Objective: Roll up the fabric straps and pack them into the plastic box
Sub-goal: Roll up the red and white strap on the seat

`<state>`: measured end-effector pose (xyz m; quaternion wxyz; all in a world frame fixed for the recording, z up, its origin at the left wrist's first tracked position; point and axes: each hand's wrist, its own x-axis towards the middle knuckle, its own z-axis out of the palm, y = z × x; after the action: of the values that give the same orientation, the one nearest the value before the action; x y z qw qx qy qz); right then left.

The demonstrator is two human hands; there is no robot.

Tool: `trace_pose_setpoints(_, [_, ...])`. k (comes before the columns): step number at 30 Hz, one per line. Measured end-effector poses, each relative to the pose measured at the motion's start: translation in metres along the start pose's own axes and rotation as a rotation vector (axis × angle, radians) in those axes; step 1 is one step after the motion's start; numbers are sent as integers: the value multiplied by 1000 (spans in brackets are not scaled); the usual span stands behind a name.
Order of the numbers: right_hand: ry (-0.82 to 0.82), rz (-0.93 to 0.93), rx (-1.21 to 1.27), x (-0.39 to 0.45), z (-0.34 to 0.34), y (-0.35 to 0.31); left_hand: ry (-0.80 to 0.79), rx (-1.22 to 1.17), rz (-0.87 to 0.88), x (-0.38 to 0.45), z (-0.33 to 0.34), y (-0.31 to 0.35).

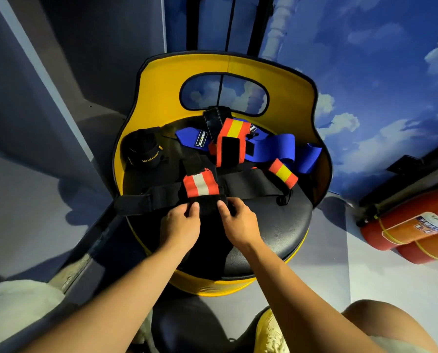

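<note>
Red-and-white strap point(201, 184) at 6 o'clock on black seat point(276, 225) of yellow chair point(161, 80), black end pinched by left hand point(181, 225) and right hand point(239, 222), each grip clamped on it. Blue strap point(276, 146) and red-and-yellow strap point(231, 141) toward 12 o'clock. Fire extinguisher point(411, 225) at 3 o'clock.

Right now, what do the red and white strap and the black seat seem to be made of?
The red and white strap looks like woven elastic fabric, matte, with frayed threads at its far edge. The black seat looks like padded vinyl or leather, smooth and glossy with light reflections.
</note>
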<state>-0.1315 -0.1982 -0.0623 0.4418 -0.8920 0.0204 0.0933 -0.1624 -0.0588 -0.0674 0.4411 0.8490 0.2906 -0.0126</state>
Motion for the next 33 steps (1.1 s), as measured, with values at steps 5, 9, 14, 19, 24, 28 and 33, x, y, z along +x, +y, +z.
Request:
trace_pose_setpoints(5, [5,-6,12,-5,0,-2,-71,-163,-38,-7,-3,-2])
trace_pose_setpoints(9, [-71,35,98,-18,-7,-9,-109,-296,-64,-12,-9,-5])
trace_pose_setpoints(14, [-184,14,1,-22,-8,-2,-96,-156,-33,-22,-16,-9])
trace_pose_setpoints(19, [-76,-47,-211,-7,1,3,-75,69,25,-8,-19,-1])
trace_pose_setpoints(24, [13,40,-67,7,5,-2,57,28,-10,4,-14,7])
trace_pose_setpoints(28, [70,117,13,12,9,-5,23,-113,-86,12,-10,5])
trace_pose_setpoints(33, [34,210,-96,18,7,-13,-189,-430,-254,16,-19,14])
